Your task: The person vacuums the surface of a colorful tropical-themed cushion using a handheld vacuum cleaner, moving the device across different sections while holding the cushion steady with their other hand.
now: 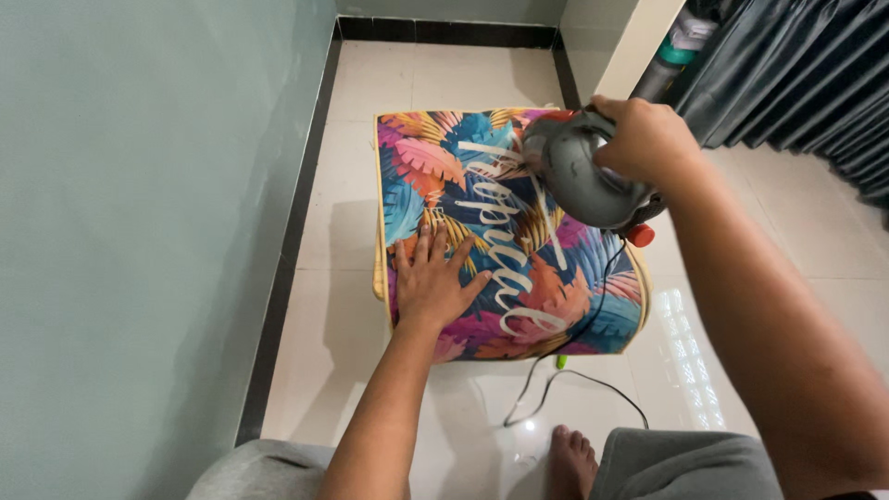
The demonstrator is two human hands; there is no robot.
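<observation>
1. Pale green wall (139, 213) fills the left side, and a dark baseboard (287, 259) runs along its foot.
2. Cream glossy tiles cover the floor (352, 306), and grey curtains (796, 74) hang at the upper right.
3. On the floor stands a small folding board (482, 278) with a cover of colourful leaf print and white script; it lies in the middle, between the wall and the curtains.
4. The right hand (648, 139) holds a grey clothes iron (579, 171) over the far right part of the board. Its grip is closed around the top of the iron, and a red knob (640, 235) shows at the rear end.
5. The left hand (433, 282) lies flat on the near left part of the cover, fingers spread, holding nothing.
6. A thin black cord (579, 375) goes from the iron over the board edge down to the tiles.
7. A bare foot (571, 458) rests on the floor near the cord.
</observation>
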